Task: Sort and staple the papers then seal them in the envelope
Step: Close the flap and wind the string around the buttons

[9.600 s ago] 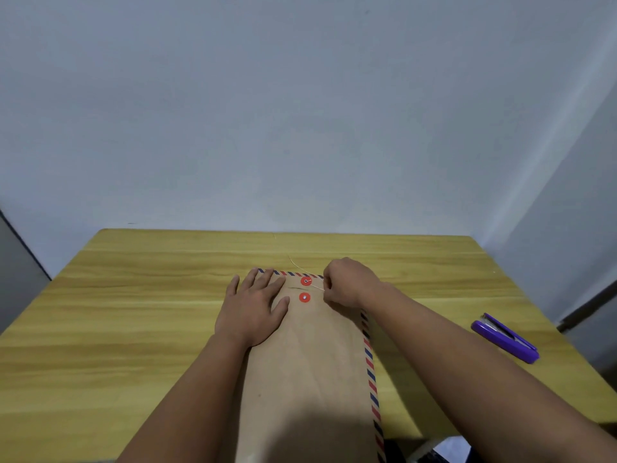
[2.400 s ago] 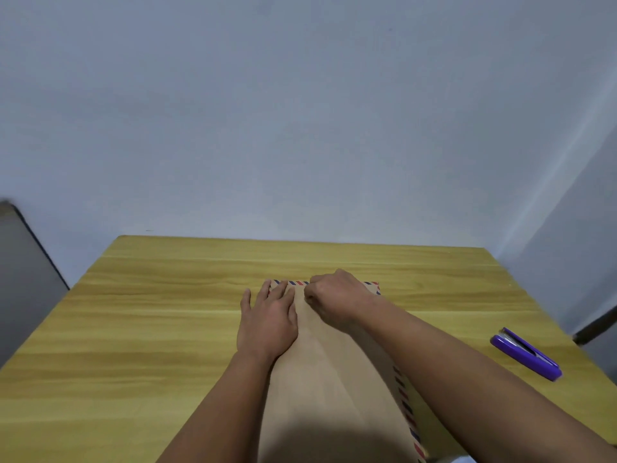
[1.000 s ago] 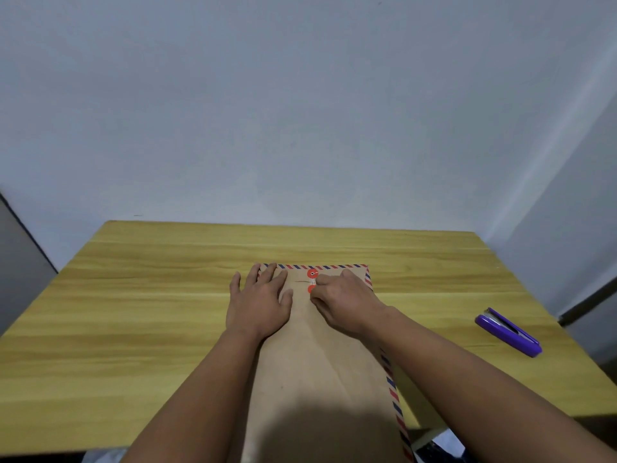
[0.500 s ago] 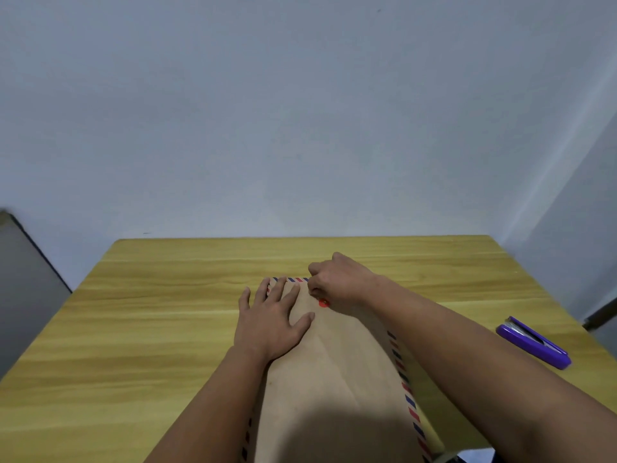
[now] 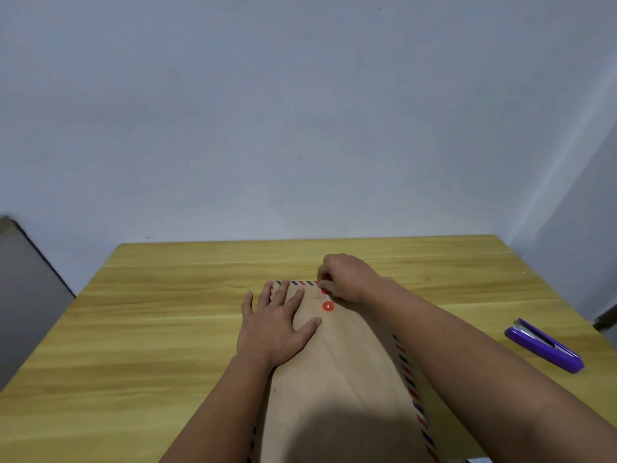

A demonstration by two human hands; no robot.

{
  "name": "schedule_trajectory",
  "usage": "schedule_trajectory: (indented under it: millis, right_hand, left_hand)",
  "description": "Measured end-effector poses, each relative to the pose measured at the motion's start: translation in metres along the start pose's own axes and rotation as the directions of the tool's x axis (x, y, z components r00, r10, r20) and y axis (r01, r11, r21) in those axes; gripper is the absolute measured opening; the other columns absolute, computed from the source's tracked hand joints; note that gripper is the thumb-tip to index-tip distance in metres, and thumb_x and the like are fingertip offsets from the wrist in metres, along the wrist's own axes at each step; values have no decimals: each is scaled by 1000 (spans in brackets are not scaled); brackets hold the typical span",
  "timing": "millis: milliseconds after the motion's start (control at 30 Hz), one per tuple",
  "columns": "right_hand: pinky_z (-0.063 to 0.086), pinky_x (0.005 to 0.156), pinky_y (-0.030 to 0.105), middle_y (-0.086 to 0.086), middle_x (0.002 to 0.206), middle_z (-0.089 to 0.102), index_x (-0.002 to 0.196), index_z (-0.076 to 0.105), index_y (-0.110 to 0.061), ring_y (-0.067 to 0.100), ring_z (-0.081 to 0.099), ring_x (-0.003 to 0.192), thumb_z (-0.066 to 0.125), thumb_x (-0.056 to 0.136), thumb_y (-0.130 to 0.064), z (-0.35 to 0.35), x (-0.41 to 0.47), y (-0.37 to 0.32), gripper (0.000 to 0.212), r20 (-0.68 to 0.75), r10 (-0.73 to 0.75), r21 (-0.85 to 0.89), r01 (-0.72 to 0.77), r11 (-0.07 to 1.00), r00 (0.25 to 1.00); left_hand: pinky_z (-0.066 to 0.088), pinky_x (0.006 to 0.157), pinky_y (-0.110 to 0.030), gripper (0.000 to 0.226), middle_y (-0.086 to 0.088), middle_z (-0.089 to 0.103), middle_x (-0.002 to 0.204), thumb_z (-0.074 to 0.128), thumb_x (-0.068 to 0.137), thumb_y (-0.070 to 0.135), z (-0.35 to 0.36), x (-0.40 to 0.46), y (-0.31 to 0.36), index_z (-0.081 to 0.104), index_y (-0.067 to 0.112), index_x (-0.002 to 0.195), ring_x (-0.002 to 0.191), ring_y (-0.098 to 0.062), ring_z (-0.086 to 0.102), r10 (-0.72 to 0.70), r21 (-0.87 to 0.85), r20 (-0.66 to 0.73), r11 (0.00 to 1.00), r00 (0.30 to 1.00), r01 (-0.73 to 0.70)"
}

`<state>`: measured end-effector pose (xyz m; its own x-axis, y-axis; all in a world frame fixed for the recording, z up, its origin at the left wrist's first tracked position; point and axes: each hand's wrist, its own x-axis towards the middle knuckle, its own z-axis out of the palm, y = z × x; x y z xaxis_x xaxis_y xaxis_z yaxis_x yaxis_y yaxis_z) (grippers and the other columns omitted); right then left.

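A brown envelope (image 5: 347, 369) with a red and blue striped border lies lengthwise on the wooden table (image 5: 160, 329), its flap end away from me. My left hand (image 5: 275, 324) lies flat on its upper left part, fingers spread. My right hand (image 5: 347, 279) is pinched at the flap's top edge, holding the thin closure string (image 5: 325, 298) by the upper red button, which it mostly hides. The lower red button (image 5: 328, 306) is in plain sight. No loose papers show.
A purple stapler (image 5: 544, 345) lies on the table at the right, near the edge. A pale wall stands behind the table, and a grey surface (image 5: 23, 295) sits beyond the table's left side.
My right hand has shifted up from the buttons to the flap's top edge, uncovering the lower red button. My left hand stays flat on the envelope. The view has tilted slightly.
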<state>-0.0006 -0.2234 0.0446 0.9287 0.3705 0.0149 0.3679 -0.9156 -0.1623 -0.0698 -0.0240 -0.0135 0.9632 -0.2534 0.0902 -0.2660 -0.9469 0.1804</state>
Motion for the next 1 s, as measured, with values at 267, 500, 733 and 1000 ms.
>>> schedule_trajectory:
  millis: [267, 500, 733, 1000]
  right_hand:
    - [59, 77, 42, 0, 98, 69, 91, 72, -15, 22, 64, 89, 56, 96, -21, 7, -12, 12, 18, -41, 223, 100, -218, 971, 974]
    - [52, 84, 38, -5, 111, 60, 108, 63, -28, 20, 56, 108, 63, 89, -62, 10, -46, 41, 39, -39, 403, 135, -395, 909, 914]
    - [51, 68, 35, 3, 80, 74, 74, 67, -9, 21, 68, 80, 84, 80, -45, -2, -73, 77, 41, 147, 552, 521, -539, 662, 820]
    - [59, 71, 32, 14, 70, 73, 78, 75, 5, 20, 66, 57, 78, 91, -12, -5, -114, 79, 22, 334, 496, 746, -546, 382, 802]
  left_hand:
    - [-1, 123, -57, 83, 11, 10, 171, 17, 86, 86, 2, 0, 1, 23, 45, 158, 158, -20, 0, 2, 3, 1, 1000, 1000, -2]
    - [-1, 124, -58, 85, 13, 7, 171, 14, 85, 87, 0, -1, 2, 19, 45, 159, 159, -19, -3, 1, 10, 21, 1000, 1000, -1]
    - [0, 124, -56, 87, 12, 7, 171, 12, 84, 88, 1, -1, 4, 17, 44, 159, 159, -18, -1, -24, 25, 21, 999, 999, 23]
    - [-1, 125, -56, 86, 5, 1, 172, 9, 88, 83, 1, 1, 6, 10, 39, 162, 159, -18, -4, -52, 51, 47, 997, 998, 49]
